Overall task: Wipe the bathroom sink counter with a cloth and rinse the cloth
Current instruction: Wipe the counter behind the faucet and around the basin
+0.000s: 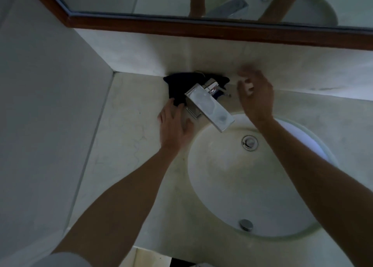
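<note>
**Cloth tucked behind the faucet**

The dark cloth [177, 87] lay bunched on the counter [125, 129] against the back wall, wrapped behind the chrome faucet [210, 105]. My left hand [174, 125] lay flat, fingers straight, fingertips pressing the cloth's near edge. My right hand [255, 93] hovered right of the faucet — blurred, fingers loosely spread, holding nothing — above the sink basin [252, 186] rim

Dark, perhaps navy cloth [179, 85], chrome faucet [210, 105], pale veined counter [125, 129], off-white sink [242, 186], reddish-brown mirror frame [201, 29]
</note>
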